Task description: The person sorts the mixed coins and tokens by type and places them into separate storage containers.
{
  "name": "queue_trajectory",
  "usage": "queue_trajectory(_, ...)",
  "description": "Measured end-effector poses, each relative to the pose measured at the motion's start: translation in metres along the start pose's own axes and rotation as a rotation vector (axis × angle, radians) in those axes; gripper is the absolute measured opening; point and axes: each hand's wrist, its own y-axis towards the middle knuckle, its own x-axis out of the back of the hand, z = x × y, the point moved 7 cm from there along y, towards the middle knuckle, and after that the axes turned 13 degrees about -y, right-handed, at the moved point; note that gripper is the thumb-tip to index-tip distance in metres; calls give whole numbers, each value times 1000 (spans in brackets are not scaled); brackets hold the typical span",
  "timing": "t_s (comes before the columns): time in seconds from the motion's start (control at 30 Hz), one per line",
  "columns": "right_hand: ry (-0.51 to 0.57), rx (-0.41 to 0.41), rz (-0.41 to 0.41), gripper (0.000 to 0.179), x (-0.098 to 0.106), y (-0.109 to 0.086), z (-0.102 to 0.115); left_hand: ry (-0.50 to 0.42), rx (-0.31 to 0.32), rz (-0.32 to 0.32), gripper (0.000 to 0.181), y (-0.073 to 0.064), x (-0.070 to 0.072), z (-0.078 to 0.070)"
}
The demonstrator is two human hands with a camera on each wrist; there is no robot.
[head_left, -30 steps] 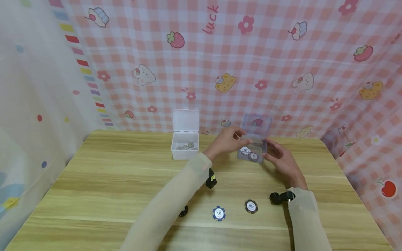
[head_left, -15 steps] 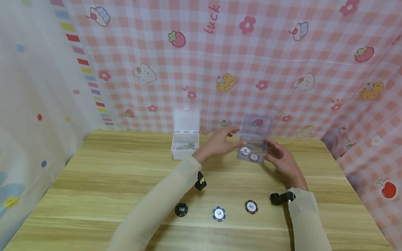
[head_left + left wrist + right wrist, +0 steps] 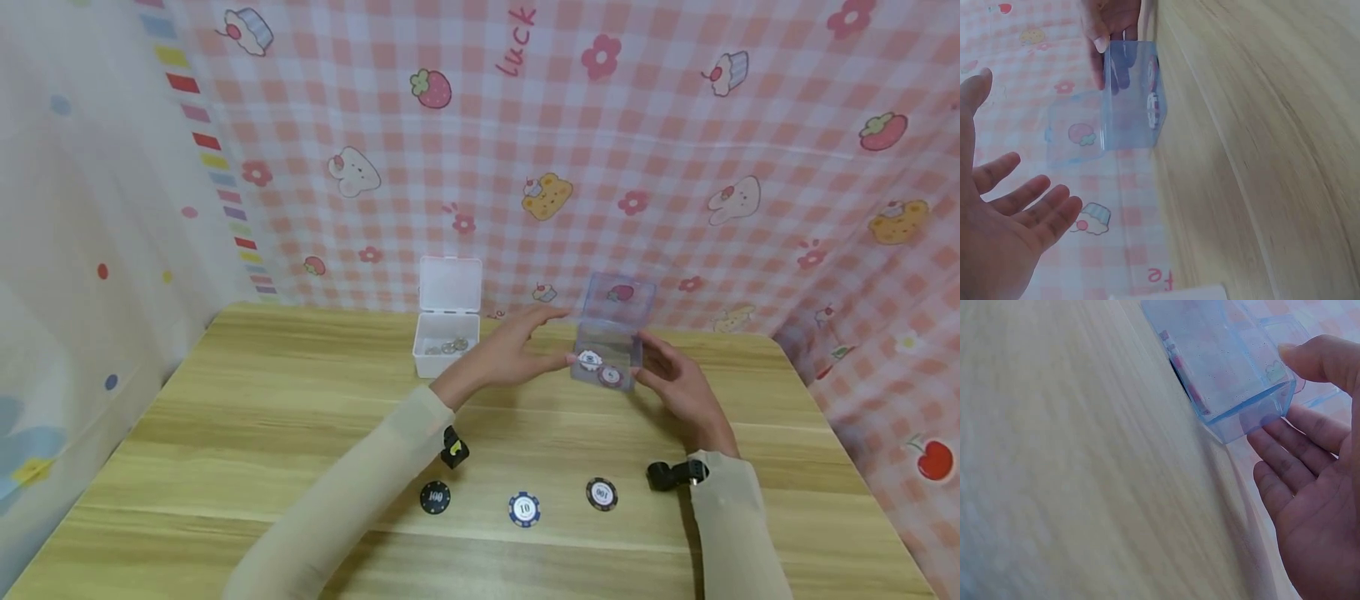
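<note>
My left hand [image 3: 510, 352] is spread with nothing in it, just left of a clear plastic box [image 3: 577, 372]; its open palm [image 3: 1004, 244] shows in the left wrist view. Inside the box lie a white poker chip [image 3: 589, 360] and a reddish-rimmed poker chip [image 3: 611, 377]. The box's hinged lid [image 3: 618, 287] stands raised at the back. At the box's right side, my right hand [image 3: 686, 387] rests its fairly straight fingers [image 3: 1285, 456] against the end wall, with the thumb [image 3: 1313, 359] up by the rim.
A white lidded box [image 3: 442, 365] holding several coins stands open behind my left forearm. Three poker chips lie nearer on the wooden table [image 3: 262, 467]: black [image 3: 435, 497], blue [image 3: 524, 509] and black with a white centre [image 3: 602, 494]. A checked cloth [image 3: 465, 158] hangs behind.
My left hand has drawn back leftward from over the clear box and spread its fingers. The near black chip came into view from under the sleeve. My right hand stays at the box.
</note>
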Motion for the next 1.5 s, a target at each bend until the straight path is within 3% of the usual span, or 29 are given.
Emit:
queue_trajectory(0.27,-5,9,-9,72,1,-1,2,67,12,9,81,-26,10,0)
queue_trajectory(0.57,23,-9,-6,73,1,-3,1,123,25,5,81,-58,23,11)
queue_trajectory(1.2,49,-6,-13,73,-1,-2,0,108,86,12,84,-132,28,38)
queue_trajectory(1.5,47,-3,-11,72,0,-2,0,58,119,51,84,-161,30,46)
